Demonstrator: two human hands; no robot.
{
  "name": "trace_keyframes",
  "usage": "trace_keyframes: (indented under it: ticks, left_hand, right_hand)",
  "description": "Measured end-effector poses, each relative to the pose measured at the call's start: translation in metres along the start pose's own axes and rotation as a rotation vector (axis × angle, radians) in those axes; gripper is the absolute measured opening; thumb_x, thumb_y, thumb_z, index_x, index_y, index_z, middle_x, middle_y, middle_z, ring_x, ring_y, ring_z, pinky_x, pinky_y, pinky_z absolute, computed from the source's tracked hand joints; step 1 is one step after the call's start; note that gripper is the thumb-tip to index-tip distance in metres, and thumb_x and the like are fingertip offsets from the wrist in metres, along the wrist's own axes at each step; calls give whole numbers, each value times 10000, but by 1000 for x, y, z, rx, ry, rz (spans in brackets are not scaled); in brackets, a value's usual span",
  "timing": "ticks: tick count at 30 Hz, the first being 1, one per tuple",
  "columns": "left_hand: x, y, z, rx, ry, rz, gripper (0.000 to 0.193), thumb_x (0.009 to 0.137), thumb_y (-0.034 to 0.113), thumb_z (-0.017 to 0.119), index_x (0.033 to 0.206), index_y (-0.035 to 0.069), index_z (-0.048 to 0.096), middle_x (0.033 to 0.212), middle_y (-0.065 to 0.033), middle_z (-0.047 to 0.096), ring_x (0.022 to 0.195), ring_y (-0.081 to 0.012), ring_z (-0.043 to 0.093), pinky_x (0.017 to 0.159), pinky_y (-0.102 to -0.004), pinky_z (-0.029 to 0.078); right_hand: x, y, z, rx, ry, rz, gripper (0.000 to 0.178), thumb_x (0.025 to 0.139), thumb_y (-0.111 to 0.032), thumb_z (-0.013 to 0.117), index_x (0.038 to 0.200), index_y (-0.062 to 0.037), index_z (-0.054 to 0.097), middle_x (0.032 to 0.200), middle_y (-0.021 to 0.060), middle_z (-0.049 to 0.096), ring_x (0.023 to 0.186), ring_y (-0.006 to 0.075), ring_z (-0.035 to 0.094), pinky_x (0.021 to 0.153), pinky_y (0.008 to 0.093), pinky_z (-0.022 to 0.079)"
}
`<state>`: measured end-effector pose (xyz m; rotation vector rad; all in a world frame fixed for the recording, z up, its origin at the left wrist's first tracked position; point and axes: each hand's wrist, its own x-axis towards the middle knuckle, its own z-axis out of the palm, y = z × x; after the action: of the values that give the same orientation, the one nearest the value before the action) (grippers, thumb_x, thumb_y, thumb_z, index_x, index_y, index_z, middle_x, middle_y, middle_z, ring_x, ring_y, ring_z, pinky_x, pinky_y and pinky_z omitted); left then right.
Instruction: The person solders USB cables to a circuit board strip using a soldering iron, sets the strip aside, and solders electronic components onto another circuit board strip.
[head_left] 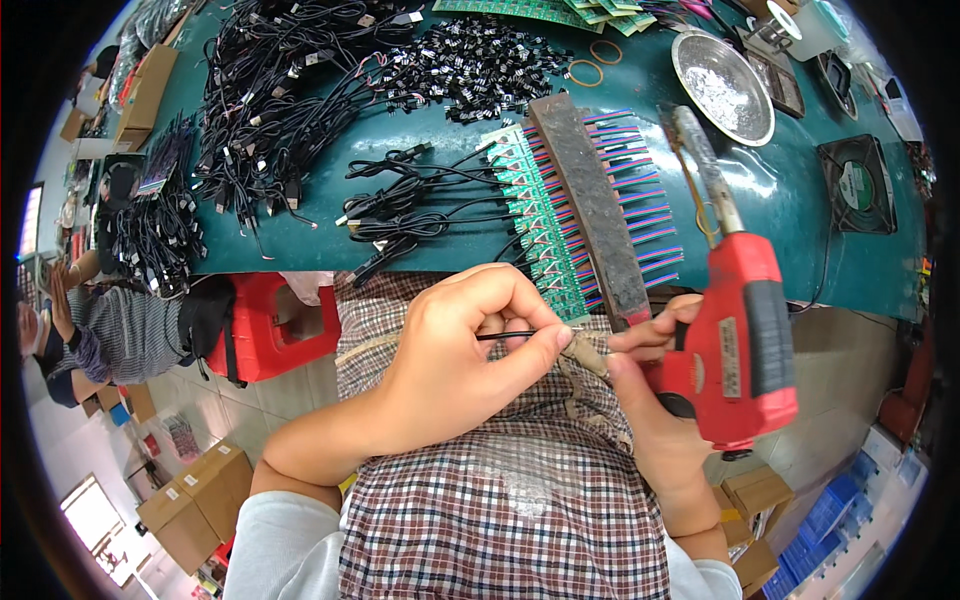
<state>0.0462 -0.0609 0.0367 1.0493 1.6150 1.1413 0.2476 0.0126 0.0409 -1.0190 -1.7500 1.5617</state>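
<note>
My left hand [450, 350] is closed in a pinch on a thin black cable [507, 336], just in front of the table edge. My right hand [655, 400] is wrapped round a red and black soldering gun [740, 350], whose metal nose [703, 165] points away over the table. Its thumb and fingertips come close to my left fingertips. Beyond my hands lies a row of small green circuit boards [540, 220], with black cables on its left and multicoloured wires [645, 205] on its right. A dark heavy bar [590, 210] rests across those wires.
Tangled black USB cables [270, 130] and small black connectors [470, 65] heap at the back left. A metal bowl [723, 88] and a fan [858, 185] stand to the right. Behind the left side, a person [130, 335] sits near a red stool [275, 325].
</note>
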Motion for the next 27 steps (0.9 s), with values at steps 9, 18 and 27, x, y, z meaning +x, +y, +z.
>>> trace_keyframes:
  ticks: [9,18,27]
  left_hand:
    - [-6,-14,9,-165,-108,-122,114,985,38,754,1013,4,649,909,14,658,772,-1,574,651,-170,457]
    - [-7,-18,18,-510,-141,-184,92,1020,51,711,1047,-7,644,970,-6,676,816,-23,594,723,-197,492]
    - [-6,-20,20,-485,-133,-183,96,1030,67,704,1053,-4,643,970,-11,689,831,-23,604,738,-203,495]
  right_hand:
    - [1,8,16,41,-5,29,568,880,185,703,1337,-13,429,1203,86,508,996,160,714,835,279,613]
    - [2,11,16,111,33,-6,608,848,223,665,1353,-17,429,1225,85,503,991,141,664,887,283,561]
    - [3,6,22,139,96,36,620,852,206,683,1371,-17,427,1239,86,502,1016,147,668,872,285,572]
